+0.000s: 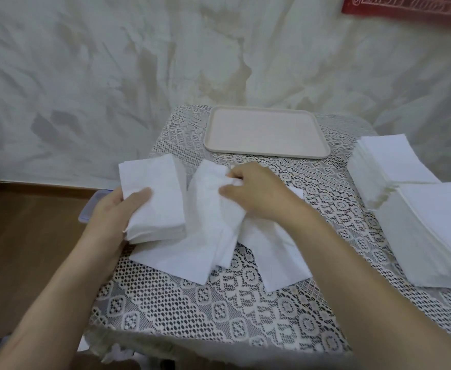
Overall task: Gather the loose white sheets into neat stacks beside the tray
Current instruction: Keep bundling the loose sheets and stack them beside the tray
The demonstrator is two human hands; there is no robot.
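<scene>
1. Tray [267, 153], upper centre of the frame: a shallow, pale pink rectangle with rounded corners and a raised rim; nothing lies in it.
2. Left hand [112, 209], centre left: closed around a small stack of white sheets [157, 198], thumb on top and fingers underneath, holding it at the table's left edge.
3. Right hand [256, 190], centre: fingers and thumb pinch a crumpled sheet [208, 201], which bunches into soft folds just right of the held stack.
4. Loose sheets [272, 252], below both hands: thin, soft, rectangular, overlapping at skewed angles on the cloth.
5. Two finished stacks [411, 209], right edge of the frame: thick, square-edged piles that touch, the nearer one running out of view at the right.
6. Lace tablecloth [192, 311]: an openwork pattern of diamonds and circles over the small table; bare cloth shows at lower centre and between the tray and the hands.
7. Blue-rimmed clear box [90, 206], left of the table on the wooden floor [26, 236]: mostly hidden by the left hand, contents not visible.
</scene>
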